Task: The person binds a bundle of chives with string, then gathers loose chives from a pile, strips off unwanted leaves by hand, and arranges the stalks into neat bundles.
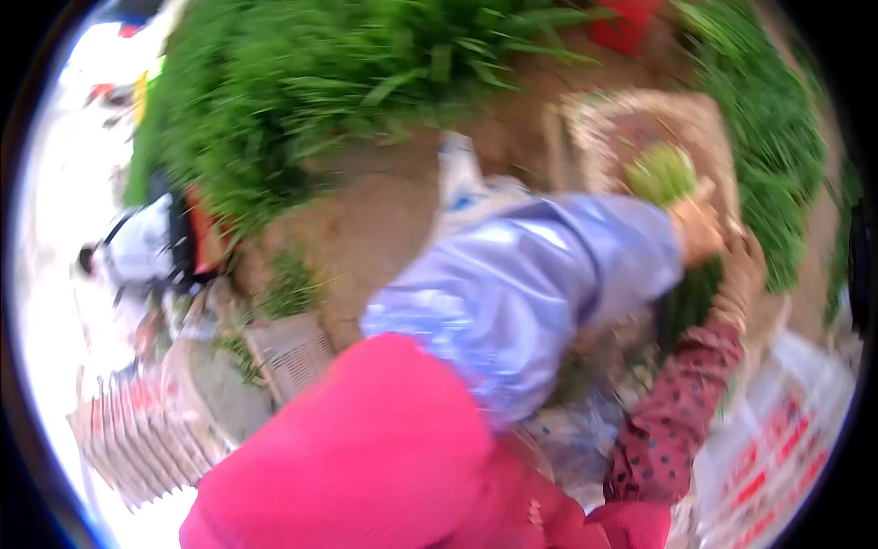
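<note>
- The pink top (357, 448) fills the near part of the view, well short of both hands, and hides whatever lies under it.
- The shiny lilac sleeve (549, 284) runs out to the left hand and blocks much of the ground on that hand's near side; the spotted sleeve (672, 412) leads to the right hand.
- Clear plastic (590, 430) lies between the two sleeves, on the near side of the hands.
- A white sack (777, 439) with red print sits to the right of the spotted sleeve, nearer than the right hand.
- The left hand (699, 229) is curled around a bunch (660, 174) of greens; the pale ends stick out just beyond its fingers.
- The right hand (745, 265) is just beside the left, fingers reaching towards it; blur hides whether it grips anything.
- Under and beyond the bunch is a tray (713, 119) with a pale rim.
- Left of the left hand, a white-and-blue bag (462, 174) is partly covered by the lilac sleeve.
- Well left of the hands are a crate (293, 352) and a ribbed stack (151, 425).
- Grass-like greens spread beyond the hands: a large heap (320, 82) to the left, a strip (777, 137) to the right.
- Past the tray lies a red thing (626, 23), too blurred to name.
- Farthest left, a person (146, 242) in white is near the heap.
</note>
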Action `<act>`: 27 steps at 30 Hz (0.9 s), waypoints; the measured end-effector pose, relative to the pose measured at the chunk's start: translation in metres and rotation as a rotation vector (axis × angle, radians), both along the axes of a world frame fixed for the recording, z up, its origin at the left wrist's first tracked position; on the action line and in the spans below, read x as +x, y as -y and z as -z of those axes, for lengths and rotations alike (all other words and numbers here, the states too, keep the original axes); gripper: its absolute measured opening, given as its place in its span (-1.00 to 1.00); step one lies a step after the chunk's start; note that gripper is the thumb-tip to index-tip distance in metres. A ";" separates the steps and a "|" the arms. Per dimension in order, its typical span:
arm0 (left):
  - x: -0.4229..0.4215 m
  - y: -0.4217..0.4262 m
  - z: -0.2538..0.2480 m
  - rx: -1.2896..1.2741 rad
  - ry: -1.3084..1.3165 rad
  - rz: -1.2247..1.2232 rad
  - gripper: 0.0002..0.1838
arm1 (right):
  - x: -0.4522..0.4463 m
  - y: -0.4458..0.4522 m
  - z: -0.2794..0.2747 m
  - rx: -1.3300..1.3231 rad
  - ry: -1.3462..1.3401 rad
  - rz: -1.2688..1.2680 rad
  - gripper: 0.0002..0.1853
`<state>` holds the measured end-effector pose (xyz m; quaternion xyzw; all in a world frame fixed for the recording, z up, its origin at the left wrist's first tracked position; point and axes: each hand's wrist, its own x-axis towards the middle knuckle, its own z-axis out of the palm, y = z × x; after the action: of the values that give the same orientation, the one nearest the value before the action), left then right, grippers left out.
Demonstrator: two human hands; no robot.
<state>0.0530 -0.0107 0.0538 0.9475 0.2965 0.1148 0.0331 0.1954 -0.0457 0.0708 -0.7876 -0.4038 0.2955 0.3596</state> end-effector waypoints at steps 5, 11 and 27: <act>-0.016 -0.029 -0.003 -0.181 -0.050 0.242 -0.74 | -0.037 0.054 -0.042 0.144 0.554 -0.495 -0.04; -0.014 -0.030 0.046 -0.167 0.137 0.186 -0.76 | 0.040 0.146 -0.012 -0.260 0.537 -0.493 0.14; -0.018 0.009 -0.088 -1.463 1.568 -0.251 -0.87 | 0.000 0.037 -0.346 -0.128 1.340 -0.693 -0.49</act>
<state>0.0354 -0.0196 0.1419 0.3231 0.2845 0.4873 0.7597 0.1952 -0.0827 0.4167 -0.6463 -0.7423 -0.1273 -0.1226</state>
